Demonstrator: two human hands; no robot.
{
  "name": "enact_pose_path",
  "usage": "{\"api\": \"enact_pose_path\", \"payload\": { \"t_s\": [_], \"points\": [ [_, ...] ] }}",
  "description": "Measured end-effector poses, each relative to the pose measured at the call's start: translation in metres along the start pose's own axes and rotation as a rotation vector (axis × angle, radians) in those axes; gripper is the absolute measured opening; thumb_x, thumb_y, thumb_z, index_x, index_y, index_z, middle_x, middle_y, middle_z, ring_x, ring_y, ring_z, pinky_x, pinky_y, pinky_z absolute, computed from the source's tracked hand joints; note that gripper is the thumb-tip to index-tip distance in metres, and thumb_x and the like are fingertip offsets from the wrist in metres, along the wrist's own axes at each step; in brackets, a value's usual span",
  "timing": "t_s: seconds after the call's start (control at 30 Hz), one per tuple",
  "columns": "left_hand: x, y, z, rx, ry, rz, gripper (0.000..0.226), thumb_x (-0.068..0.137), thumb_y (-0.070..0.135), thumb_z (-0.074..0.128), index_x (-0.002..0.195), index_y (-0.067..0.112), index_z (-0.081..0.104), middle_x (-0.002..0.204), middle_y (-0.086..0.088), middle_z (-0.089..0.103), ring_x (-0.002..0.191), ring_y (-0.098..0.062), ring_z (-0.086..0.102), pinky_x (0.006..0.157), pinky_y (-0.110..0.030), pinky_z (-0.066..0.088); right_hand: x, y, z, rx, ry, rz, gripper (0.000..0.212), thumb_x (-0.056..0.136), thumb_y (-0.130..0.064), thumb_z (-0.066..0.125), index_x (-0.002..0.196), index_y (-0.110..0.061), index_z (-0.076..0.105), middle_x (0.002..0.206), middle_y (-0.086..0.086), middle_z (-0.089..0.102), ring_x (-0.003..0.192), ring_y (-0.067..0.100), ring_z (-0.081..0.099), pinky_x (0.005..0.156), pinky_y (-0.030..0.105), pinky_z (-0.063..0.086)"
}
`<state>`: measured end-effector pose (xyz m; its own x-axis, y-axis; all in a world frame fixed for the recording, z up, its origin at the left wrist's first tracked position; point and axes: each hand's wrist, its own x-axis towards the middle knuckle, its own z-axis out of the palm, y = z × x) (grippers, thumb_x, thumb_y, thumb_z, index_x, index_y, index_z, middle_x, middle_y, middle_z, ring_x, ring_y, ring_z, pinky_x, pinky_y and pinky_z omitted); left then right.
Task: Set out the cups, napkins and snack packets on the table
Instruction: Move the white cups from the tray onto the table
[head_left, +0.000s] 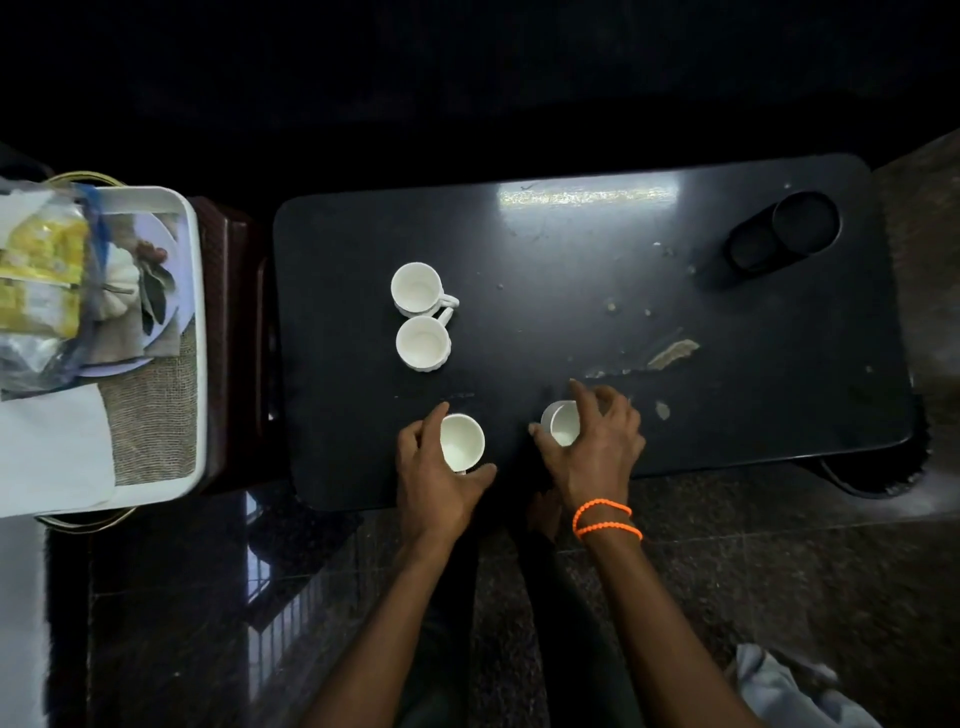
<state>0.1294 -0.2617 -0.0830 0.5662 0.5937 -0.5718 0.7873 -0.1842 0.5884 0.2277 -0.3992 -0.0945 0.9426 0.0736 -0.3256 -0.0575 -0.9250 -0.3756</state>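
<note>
Two white cups stand side by side on the black table (571, 291): a far cup (415, 287) and a second cup (423, 343) just in front of it, handles pointing right. My left hand (434, 478) wraps around a third white cup (462, 441) near the table's front edge. Over a fourth white cup (563, 423), my right hand (592, 447) grips from the right side. On the tray (195, 291) at the left lie yellow snack packets (41, 275) and a white napkin (52, 447).
The tray rests on a dark stand left of the table. A black double cup holder (784, 231) sits at the table's far right corner. Scratches and crumbs (670, 353) mark the table's right half. Polished stone floor lies below.
</note>
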Motion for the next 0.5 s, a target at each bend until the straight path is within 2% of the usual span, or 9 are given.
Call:
{"api": "enact_pose_path", "payload": {
  "t_s": [0.07, 0.13, 0.2, 0.3, 0.37, 0.4, 0.47, 0.5],
  "points": [
    [0.004, 0.005, -0.004, -0.022, 0.019, -0.014, 0.101, 0.070, 0.046, 0.089, 0.156, 0.027, 0.040, 0.150, -0.003, 0.041, 0.139, -0.021, 0.046, 0.117, -0.043, 0.042, 0.006, -0.018, -0.001, 0.071, 0.095, -0.042, 0.059, 0.078, -0.040, 0.082, 0.131, -0.018, 0.065, 0.131, 0.016, 0.058, 0.123, 0.037, 0.051, 0.098, 0.050, 0.043],
    [0.018, 0.011, -0.014, -0.122, 0.099, -0.022, 0.093, 0.080, 0.052, 0.080, 0.157, 0.021, 0.039, 0.155, -0.006, 0.041, 0.143, -0.023, 0.044, 0.120, -0.042, 0.038, 0.016, -0.042, 0.004, 0.207, 0.117, -0.118, 0.048, 0.083, -0.030, 0.078, 0.125, -0.010, 0.069, 0.121, 0.018, 0.064, 0.116, 0.039, 0.057, 0.097, 0.043, 0.044],
    [0.045, 0.019, -0.028, -0.208, 0.175, -0.044, 0.077, 0.092, 0.045, 0.071, 0.157, 0.016, 0.041, 0.156, -0.010, 0.045, 0.144, -0.027, 0.046, 0.120, -0.040, 0.036, 0.027, -0.069, 0.014, 0.345, -0.012, -0.136, 0.040, 0.087, -0.023, 0.076, 0.123, -0.004, 0.070, 0.122, 0.019, 0.068, 0.118, 0.039, 0.060, 0.102, 0.036, 0.042],
    [0.085, 0.035, -0.044, -0.254, 0.129, -0.091, 0.058, 0.103, 0.040, 0.054, 0.154, 0.015, 0.047, 0.159, -0.009, 0.048, 0.147, -0.025, 0.044, 0.123, -0.039, 0.032, 0.043, -0.105, 0.027, 0.477, -0.281, -0.053, 0.042, 0.093, -0.023, 0.069, 0.131, -0.007, 0.066, 0.134, 0.017, 0.066, 0.128, 0.031, 0.060, 0.108, 0.033, 0.043],
    [0.100, 0.045, -0.046, -0.335, 0.085, -0.102, 0.044, 0.104, 0.038, 0.050, 0.141, 0.016, 0.062, 0.147, -0.007, 0.061, 0.139, -0.025, 0.054, 0.118, -0.040, 0.040, 0.050, -0.120, 0.033, 0.558, -0.395, 0.008, 0.039, 0.091, -0.020, 0.066, 0.129, -0.013, 0.069, 0.129, 0.013, 0.071, 0.122, 0.029, 0.065, 0.105, 0.036, 0.048],
    [0.102, 0.048, -0.046, -0.351, 0.090, -0.104, 0.041, 0.104, 0.039, 0.049, 0.132, 0.018, 0.069, 0.136, -0.005, 0.069, 0.131, -0.025, 0.060, 0.109, -0.039, 0.046, 0.052, -0.124, 0.034, 0.583, -0.434, 0.023, 0.038, 0.090, -0.019, 0.065, 0.127, -0.016, 0.070, 0.125, 0.009, 0.074, 0.118, 0.027, 0.067, 0.103, 0.035, 0.050],
    [0.103, 0.053, -0.046, -0.354, 0.113, -0.107, 0.043, 0.100, 0.048, 0.047, 0.117, 0.022, 0.076, 0.117, -0.001, 0.076, 0.117, -0.025, 0.068, 0.096, -0.037, 0.052, 0.055, -0.127, 0.034, 0.616, -0.469, 0.036, 0.039, 0.087, -0.019, 0.063, 0.126, -0.020, 0.070, 0.121, 0.004, 0.075, 0.115, 0.023, 0.069, 0.100, 0.030, 0.050],
    [0.102, 0.055, -0.044, -0.367, 0.121, -0.118, 0.048, 0.097, 0.054, 0.046, 0.111, 0.022, 0.078, 0.111, -0.002, 0.078, 0.111, -0.026, 0.070, 0.097, -0.041, 0.055, 0.056, -0.125, 0.033, 0.631, -0.468, 0.041, 0.039, 0.086, -0.021, 0.062, 0.124, -0.022, 0.072, 0.118, 0.002, 0.076, 0.112, 0.020, 0.069, 0.099, 0.029, 0.051]
  ]
}}
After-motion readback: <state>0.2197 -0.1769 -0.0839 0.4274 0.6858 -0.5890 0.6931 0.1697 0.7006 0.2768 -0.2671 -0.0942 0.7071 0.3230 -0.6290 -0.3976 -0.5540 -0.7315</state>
